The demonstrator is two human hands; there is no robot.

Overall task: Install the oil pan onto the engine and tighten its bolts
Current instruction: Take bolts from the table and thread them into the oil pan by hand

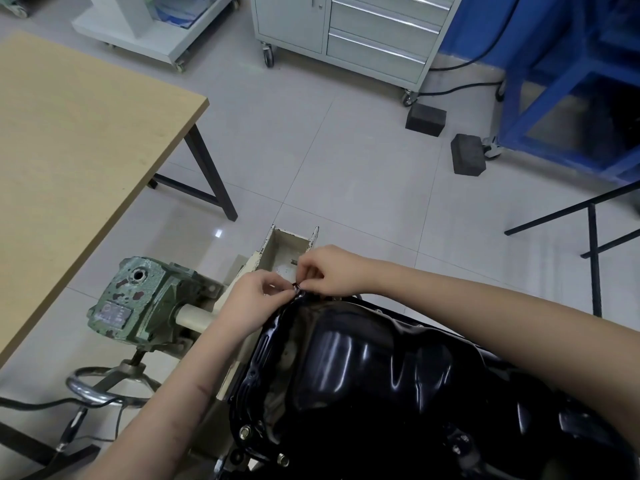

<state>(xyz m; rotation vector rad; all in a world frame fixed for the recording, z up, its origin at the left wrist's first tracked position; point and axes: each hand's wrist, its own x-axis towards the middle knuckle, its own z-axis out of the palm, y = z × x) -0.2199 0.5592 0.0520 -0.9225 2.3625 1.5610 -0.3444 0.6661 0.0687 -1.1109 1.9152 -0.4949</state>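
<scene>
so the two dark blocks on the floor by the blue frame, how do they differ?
The left block lies squarely in front of the grey drawer cabinet's caster; the right block lies skewed, against the blue frame's caster. The left one shows its long side, the right one points an end at the camera. Both are dark grey, blocky and rest flat on the tiles.
</scene>
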